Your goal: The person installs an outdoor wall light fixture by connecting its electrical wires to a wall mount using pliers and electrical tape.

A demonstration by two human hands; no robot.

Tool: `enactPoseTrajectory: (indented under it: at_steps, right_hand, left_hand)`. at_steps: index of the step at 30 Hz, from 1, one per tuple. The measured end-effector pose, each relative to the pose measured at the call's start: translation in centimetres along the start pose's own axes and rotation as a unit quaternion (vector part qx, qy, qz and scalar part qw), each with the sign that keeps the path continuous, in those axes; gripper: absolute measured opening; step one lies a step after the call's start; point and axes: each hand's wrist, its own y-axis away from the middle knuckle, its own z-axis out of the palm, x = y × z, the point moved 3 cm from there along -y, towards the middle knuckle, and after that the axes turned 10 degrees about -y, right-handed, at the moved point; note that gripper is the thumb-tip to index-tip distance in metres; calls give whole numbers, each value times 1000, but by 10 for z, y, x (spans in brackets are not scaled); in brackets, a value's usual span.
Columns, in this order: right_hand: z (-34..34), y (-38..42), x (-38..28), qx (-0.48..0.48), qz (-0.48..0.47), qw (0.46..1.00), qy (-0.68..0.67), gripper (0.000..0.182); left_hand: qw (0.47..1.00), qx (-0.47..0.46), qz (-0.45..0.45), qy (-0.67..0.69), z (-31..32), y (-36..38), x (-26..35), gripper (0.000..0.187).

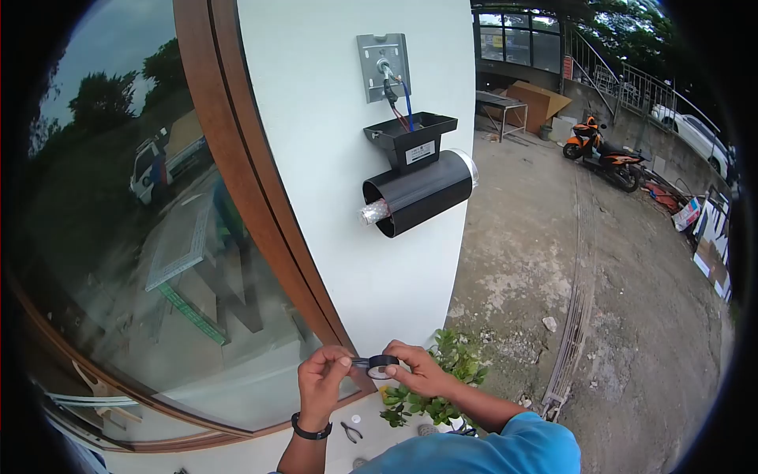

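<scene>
A roll of black electrical tape [384, 361] is pinched in the fingers of my right hand [417, 371]. Its loose end stretches to the left, where my left hand [322, 379] grips it between thumb and finger. Above my hands, a black cylindrical wall lamp [422, 192] hangs against the white wall [316, 118], its box-shaped base tipped outward. Red and blue wires [408, 107] run from that base up to a grey metal mounting plate [383, 69] fixed on the wall. A clear wrapped tube pokes out of the lamp's left end.
A brown-framed window [245, 158] stands left of the wall. Below my hands, pliers [351, 432] lie on the ledge beside a leafy plant [446, 379]. An orange-black motorbike [604, 154] is parked on the concrete yard at right.
</scene>
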Motion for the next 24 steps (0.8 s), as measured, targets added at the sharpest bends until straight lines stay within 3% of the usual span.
enactPoseTrajectory:
  at_steps: [3,5,8,12,15,18,21,24]
  right_hand:
    - [-21,-5,-17,46,61,973,-218,26]
    - [-37,-10,-29,36,18,985,-167,28]
    - [-41,-11,-41,62,-24,987,-149,27]
    - [-39,-14,-58,66,-24,978,-198,26]
    - [-36,-13,-63,65,-24,967,-244,26]
    - [-28,-10,-73,51,-4,970,-238,26]
    - [-18,-7,-81,53,36,973,-221,29]
    - [-41,-12,-106,122,-89,989,-4,37]
  left_hand:
    - [999,-15,41,-6,30,-11,24,4]
    - [999,-15,29,-5,47,-17,39,7]
    - [992,-41,6,123,65,-22,55,11]
    - [974,-133,74,171,68,-27,61,15]
    - [970,-160,161,83,74,-24,78,25]
    - [977,-141,133,85,65,-23,68,35]
    - [981,-100,157,49,59,-22,71,33]
    - [972,-47,224,46,49,-24,81,34]
